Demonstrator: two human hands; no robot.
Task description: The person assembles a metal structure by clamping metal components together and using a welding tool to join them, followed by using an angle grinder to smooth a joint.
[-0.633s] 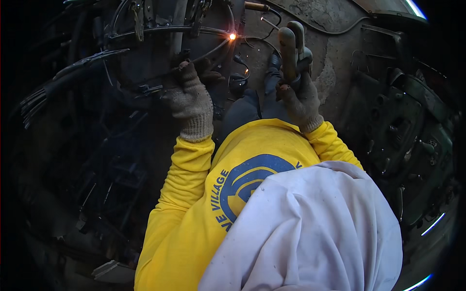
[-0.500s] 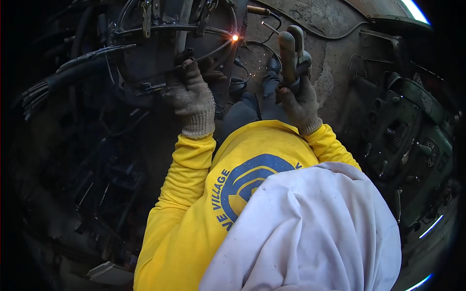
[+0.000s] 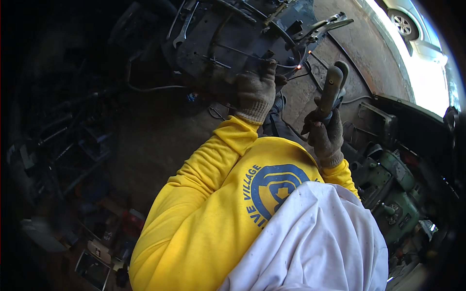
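Observation:
Knitted work gloves cover both hands. My left hand (image 3: 256, 92) is at the near edge of a dark metal worktable (image 3: 194, 58), its fingers closed at a thin bent metal rod (image 3: 286, 66); the exact grip is partly hidden. A small orange glow shows on the rod just right of that hand. My right hand (image 3: 327, 138) grips a welding electrode holder (image 3: 332, 87) upright, to the right of the table. A thin welding electrode (image 3: 318, 59) slants from the holder, its tip glowing, apart from the glowing spot on the rod.
Locking pliers (image 3: 323, 29) stick out at the table's right corner. An open-end wrench (image 3: 186, 26) lies on the tabletop. Cables run across the floor on the right. A green machine (image 3: 395, 179) stands lower right, and a car (image 3: 412, 22) is outside. Clutter fills the lower left.
The view has swung, so the table and both hands appear farther right. The electrode holder has tilted, and its electrode tip now glows. The glow on the rod has dimmed.

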